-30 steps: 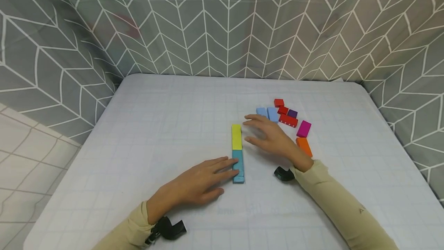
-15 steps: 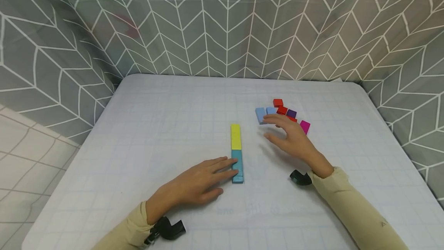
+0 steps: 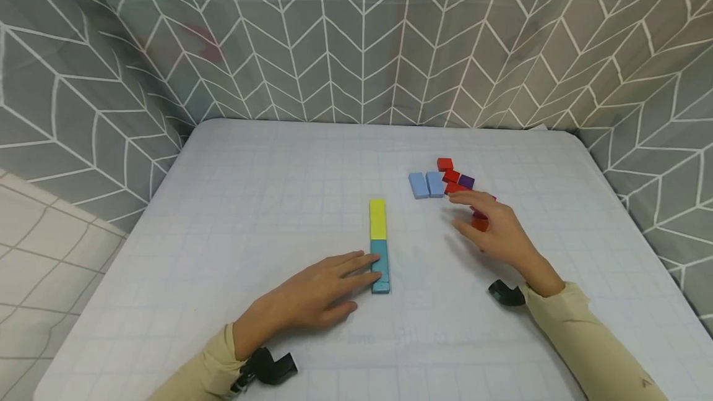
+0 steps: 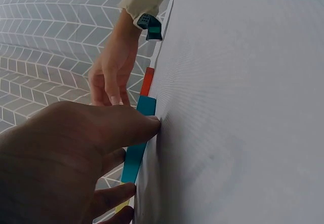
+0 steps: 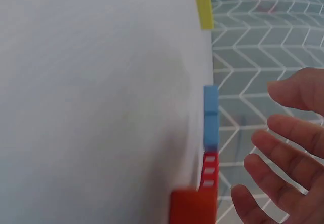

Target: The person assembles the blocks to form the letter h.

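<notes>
In the head view a teal block (image 3: 379, 271) and a yellow block (image 3: 377, 219) lie end to end in a line on the table. My left hand (image 3: 312, 291) rests with extended fingertips on the teal block, its thumb apart from it. Over the loose blocks at the right hovers my right hand (image 3: 498, 234), fingers spread and holding nothing. Beneath it the orange block (image 3: 480, 224) and the magenta block are mostly hidden. In the right wrist view the fingers stand apart from the orange block (image 5: 193, 206).
Two light blue blocks (image 3: 426, 185) lie side by side left of several red blocks (image 3: 444, 164) and a purple block (image 3: 466, 181). A white cloth with faint grid lines covers the table (image 3: 267, 184). Behind it hangs a grey patterned curtain (image 3: 345, 42).
My right hand has moved right and toward me, from beside the yellow block, past the light blue blocks, to above the orange block. My left hand stays on the teal block.
</notes>
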